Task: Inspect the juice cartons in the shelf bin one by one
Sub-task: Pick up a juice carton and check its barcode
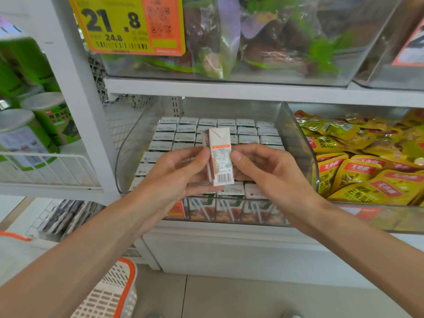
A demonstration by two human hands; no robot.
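A small white and orange juice carton [219, 154] stands upright above the clear shelf bin [128, 157], its side with the printed table and barcode facing me. My left hand [181, 173] pinches its left edge and my right hand [259, 166] pinches its right edge. Below and behind it, several rows of the same juice cartons [206, 129] fill the bin, white tops up. The front row of cartons [229, 211] shows straws through the bin's clear front wall.
To the right, a bin holds yellow snack packs [358, 166]. Above is a bin of bagged goods [252, 42] with a yellow price tag [119, 26]. Green canisters [34, 125] sit on the left wire shelf. An orange-rimmed basket [114, 292] stands on the floor.
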